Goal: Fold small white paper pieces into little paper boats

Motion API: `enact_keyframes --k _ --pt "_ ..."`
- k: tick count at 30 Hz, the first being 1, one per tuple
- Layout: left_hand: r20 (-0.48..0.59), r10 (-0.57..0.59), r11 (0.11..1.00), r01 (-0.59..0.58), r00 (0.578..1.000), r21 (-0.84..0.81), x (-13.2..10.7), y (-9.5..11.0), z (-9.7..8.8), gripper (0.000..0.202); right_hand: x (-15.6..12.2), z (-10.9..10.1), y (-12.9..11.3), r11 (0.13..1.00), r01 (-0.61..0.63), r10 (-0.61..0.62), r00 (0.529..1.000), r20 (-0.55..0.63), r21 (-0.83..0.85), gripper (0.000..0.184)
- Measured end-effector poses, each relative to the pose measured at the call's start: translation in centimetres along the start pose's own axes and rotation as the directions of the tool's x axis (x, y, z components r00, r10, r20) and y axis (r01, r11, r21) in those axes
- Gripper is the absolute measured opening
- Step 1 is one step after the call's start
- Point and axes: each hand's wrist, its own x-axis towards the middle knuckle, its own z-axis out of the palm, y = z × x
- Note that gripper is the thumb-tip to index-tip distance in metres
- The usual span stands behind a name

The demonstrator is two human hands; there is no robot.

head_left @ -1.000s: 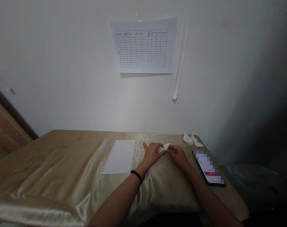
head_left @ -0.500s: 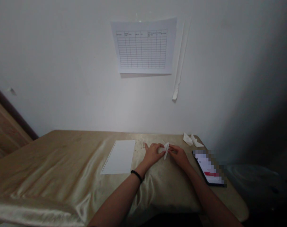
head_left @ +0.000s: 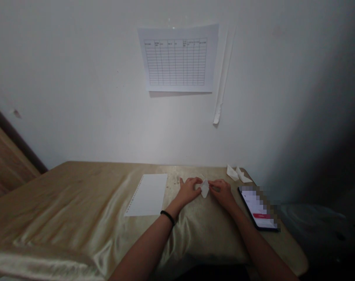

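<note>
A small piece of folded white paper (head_left: 205, 189) is held just above the cloth, between my two hands. My left hand (head_left: 189, 189), with a black band at the wrist, pinches its left edge between thumb and fingers. From the other side, my right hand (head_left: 222, 192) grips the paper's right edge with closed fingertips. One broad face of the fold shows towards me, pointed at the top. Left of my hands a blank white sheet (head_left: 148, 195) with a row of punched holes lies flat.
Folded paper boats (head_left: 238, 174) sit at the table's back right corner. Nearer, a phone (head_left: 259, 210) lies with its screen lit. A satin cloth (head_left: 86, 203) with wrinkles covers the table. A printed chart (head_left: 177, 62) hangs on the wall behind.
The folded paper has turned from nearly edge-on to showing a wider face. My fingers have shifted slightly around it; the sheet, boats and phone stay in place.
</note>
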Motion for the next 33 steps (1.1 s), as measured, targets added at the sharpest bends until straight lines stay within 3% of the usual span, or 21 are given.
enact_keyframes --k 7,24,33 --pt "0.021 -0.004 0.999 0.005 1.000 -0.037 0.1 -0.6 -0.2 0.031 0.0 -0.5 -0.2 0.993 0.028 -0.021 0.998 0.063 -0.110 0.028" --pt "0.021 0.064 0.997 -0.065 0.998 0.038 0.7 -3.2 0.0 0.023 0.2 0.1 1.3 0.995 0.078 -0.071 0.989 0.126 -0.054 0.033" --pt "0.074 0.063 0.994 -0.070 0.995 0.085 0.6 -3.1 -0.5 0.021 0.0 0.2 1.3 0.994 0.086 -0.071 0.979 0.189 -0.068 0.031"
